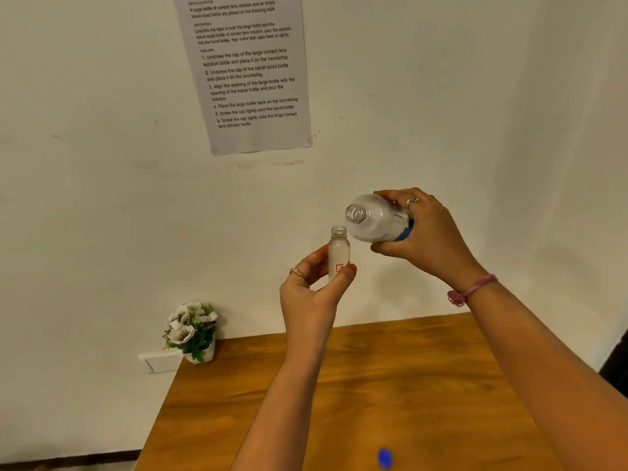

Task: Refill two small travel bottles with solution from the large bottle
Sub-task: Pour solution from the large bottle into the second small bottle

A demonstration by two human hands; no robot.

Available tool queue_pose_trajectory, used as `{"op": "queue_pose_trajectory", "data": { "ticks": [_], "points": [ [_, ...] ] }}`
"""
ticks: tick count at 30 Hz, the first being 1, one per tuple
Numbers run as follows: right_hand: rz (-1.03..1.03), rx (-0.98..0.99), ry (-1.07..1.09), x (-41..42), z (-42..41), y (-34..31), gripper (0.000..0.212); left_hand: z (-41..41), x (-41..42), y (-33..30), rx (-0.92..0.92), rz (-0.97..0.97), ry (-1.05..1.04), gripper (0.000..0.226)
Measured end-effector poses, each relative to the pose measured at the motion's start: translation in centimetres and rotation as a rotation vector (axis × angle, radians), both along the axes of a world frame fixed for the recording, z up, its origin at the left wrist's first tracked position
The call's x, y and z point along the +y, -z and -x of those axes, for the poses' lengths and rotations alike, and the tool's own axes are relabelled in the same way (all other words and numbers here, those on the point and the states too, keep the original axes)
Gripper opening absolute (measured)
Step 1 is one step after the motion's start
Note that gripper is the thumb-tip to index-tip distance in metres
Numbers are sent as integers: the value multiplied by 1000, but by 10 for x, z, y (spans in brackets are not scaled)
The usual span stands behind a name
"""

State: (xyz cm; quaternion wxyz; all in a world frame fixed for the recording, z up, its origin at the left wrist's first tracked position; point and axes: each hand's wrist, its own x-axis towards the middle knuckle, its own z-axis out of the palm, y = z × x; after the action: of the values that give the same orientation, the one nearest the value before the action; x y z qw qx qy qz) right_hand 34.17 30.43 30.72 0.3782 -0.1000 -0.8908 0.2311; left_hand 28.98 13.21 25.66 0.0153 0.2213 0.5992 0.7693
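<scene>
1. Left hand (311, 290): closed around the lower part of the small travel bottle (338, 251); thumb on the near side over the label, fingers behind; the bottle stands upright, uncapped, its open neck above the fingertips; it is raised well above the surface (373, 385).
2. Right hand (421, 229): wrapped around the base end of the large bottle (375, 217); thumb underneath, fingers over the top; the bottle is tipped roughly on its side, uncapped, its open mouth pointing left and toward the camera.
3. Relative position: the large bottle's mouth sits just above and to the right of the travel bottle's neck; the two openings are near but apart; whether liquid is flowing cannot be told.
4. Surface: wooden; a blue cap (385, 458) lies near its front edge, well below both hands; a small potted flower (192, 331) stands at the far left corner.
5. Wall: a printed instruction sheet (244, 69) is fixed above the hands.
</scene>
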Motion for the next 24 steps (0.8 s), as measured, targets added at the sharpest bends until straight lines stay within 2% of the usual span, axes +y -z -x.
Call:
{"op": "queue_pose_trajectory", "data": {
  "ticks": [8,13,24],
  "points": [
    [505,10,-42,7,-28,74,82,-37,22,49,-74,140,52,35],
    [569,-47,-31,5,-49,117,79,-60,29,88,-125,227,86,37],
    [601,-165,13,11,-87,186,81,-101,17,179,-180,503,16,37]
  ]
}}
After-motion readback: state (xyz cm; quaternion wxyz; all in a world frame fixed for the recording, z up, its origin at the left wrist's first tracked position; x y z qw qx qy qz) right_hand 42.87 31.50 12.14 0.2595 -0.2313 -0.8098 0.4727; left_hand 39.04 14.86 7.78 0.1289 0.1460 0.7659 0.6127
